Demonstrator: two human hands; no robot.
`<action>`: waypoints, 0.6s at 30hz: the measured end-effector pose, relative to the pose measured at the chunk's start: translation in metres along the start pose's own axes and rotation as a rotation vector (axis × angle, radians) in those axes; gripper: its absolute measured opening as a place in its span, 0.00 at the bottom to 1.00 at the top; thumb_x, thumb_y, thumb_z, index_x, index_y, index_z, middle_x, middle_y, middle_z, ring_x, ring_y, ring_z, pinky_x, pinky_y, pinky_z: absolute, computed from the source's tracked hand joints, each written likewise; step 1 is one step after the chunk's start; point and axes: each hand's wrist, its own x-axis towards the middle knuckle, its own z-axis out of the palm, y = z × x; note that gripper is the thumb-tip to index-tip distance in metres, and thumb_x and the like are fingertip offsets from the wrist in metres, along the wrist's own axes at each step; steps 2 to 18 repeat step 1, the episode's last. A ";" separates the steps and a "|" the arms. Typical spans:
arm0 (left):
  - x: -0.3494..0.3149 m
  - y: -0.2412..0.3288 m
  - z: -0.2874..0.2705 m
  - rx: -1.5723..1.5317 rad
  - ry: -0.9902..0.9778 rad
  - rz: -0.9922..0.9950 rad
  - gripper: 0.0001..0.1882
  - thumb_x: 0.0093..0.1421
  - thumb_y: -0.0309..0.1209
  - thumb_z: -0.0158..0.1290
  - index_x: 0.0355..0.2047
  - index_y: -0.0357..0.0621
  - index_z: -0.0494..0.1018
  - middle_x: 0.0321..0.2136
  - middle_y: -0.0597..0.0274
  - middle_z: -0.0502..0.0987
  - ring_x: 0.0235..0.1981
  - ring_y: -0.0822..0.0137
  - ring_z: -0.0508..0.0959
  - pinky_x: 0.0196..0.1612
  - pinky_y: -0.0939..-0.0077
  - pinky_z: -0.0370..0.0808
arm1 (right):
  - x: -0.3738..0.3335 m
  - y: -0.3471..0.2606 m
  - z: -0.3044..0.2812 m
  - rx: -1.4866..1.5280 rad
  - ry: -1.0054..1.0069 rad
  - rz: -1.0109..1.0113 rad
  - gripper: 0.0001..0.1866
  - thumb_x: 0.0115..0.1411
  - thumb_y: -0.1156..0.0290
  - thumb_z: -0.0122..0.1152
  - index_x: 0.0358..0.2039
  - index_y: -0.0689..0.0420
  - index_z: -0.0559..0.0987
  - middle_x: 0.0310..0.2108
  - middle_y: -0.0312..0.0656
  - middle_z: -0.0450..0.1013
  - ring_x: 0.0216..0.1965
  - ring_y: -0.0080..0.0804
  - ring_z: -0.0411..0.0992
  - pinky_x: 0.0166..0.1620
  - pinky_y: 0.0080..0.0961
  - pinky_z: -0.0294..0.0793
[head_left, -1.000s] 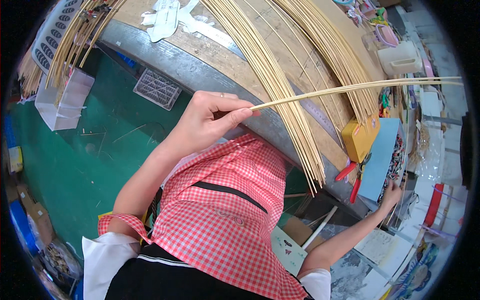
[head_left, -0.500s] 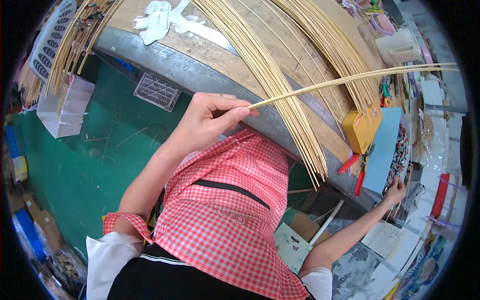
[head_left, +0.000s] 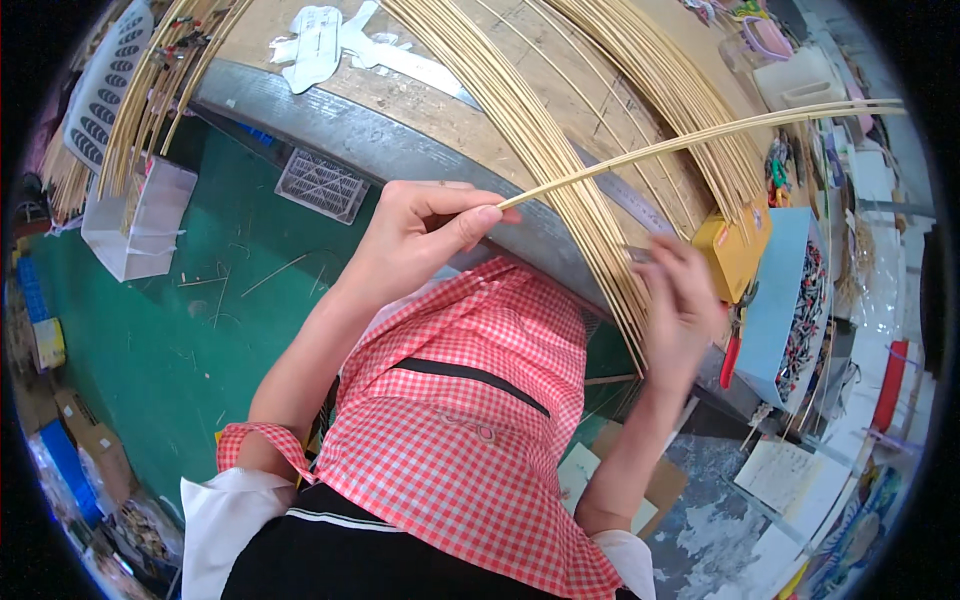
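Fingers of the left hand (head_left: 415, 235) pinch one long pale bamboo strip (head_left: 700, 135) by its near end; beyond that grip it could snap if bent. Right hand (head_left: 680, 305), blurred, hovers unclenched over the bundled strips (head_left: 560, 170).

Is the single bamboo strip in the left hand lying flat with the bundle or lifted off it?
Lifted. The left hand pinches one end of the strip, which runs above the bundle.
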 end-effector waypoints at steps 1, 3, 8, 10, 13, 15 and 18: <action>0.001 0.001 -0.001 0.018 -0.004 0.005 0.09 0.60 0.29 0.53 0.35 0.38 0.80 0.19 0.67 0.71 0.20 0.79 0.67 0.23 0.83 0.63 | 0.001 -0.020 0.019 0.169 -0.071 0.184 0.12 0.58 0.82 0.52 0.39 0.58 0.81 0.42 0.49 0.74 0.38 0.42 0.76 0.44 0.33 0.76; 0.001 0.001 -0.001 0.018 -0.004 0.005 0.09 0.60 0.29 0.53 0.35 0.38 0.80 0.19 0.67 0.71 0.20 0.79 0.67 0.23 0.83 0.63 | 0.001 -0.020 0.019 0.169 -0.071 0.184 0.12 0.58 0.82 0.52 0.39 0.58 0.81 0.42 0.49 0.74 0.38 0.42 0.76 0.44 0.33 0.76; 0.001 0.001 -0.001 0.018 -0.004 0.005 0.09 0.60 0.29 0.53 0.35 0.38 0.80 0.19 0.67 0.71 0.20 0.79 0.67 0.23 0.83 0.63 | 0.001 -0.020 0.019 0.169 -0.071 0.184 0.12 0.58 0.82 0.52 0.39 0.58 0.81 0.42 0.49 0.74 0.38 0.42 0.76 0.44 0.33 0.76; 0.001 0.001 -0.001 0.018 -0.004 0.005 0.09 0.60 0.29 0.53 0.35 0.38 0.80 0.19 0.67 0.71 0.20 0.79 0.67 0.23 0.83 0.63 | 0.001 -0.020 0.019 0.169 -0.071 0.184 0.12 0.58 0.82 0.52 0.39 0.58 0.81 0.42 0.49 0.74 0.38 0.42 0.76 0.44 0.33 0.76; 0.001 0.001 -0.001 0.018 -0.004 0.005 0.09 0.60 0.29 0.53 0.35 0.38 0.80 0.19 0.67 0.71 0.20 0.79 0.67 0.23 0.83 0.63 | 0.001 -0.020 0.019 0.169 -0.071 0.184 0.12 0.58 0.82 0.52 0.39 0.58 0.81 0.42 0.49 0.74 0.38 0.42 0.76 0.44 0.33 0.76; 0.001 0.001 -0.001 0.018 -0.004 0.005 0.09 0.60 0.29 0.53 0.35 0.38 0.80 0.19 0.67 0.71 0.20 0.79 0.67 0.23 0.83 0.63 | 0.001 -0.020 0.019 0.169 -0.071 0.184 0.12 0.58 0.82 0.52 0.39 0.58 0.81 0.42 0.49 0.74 0.38 0.42 0.76 0.44 0.33 0.76; 0.001 0.001 -0.001 0.018 -0.004 0.005 0.09 0.60 0.29 0.53 0.35 0.38 0.80 0.19 0.67 0.71 0.20 0.79 0.67 0.23 0.83 0.63 | 0.001 -0.020 0.019 0.169 -0.071 0.184 0.12 0.58 0.82 0.52 0.39 0.58 0.81 0.42 0.49 0.74 0.38 0.42 0.76 0.44 0.33 0.76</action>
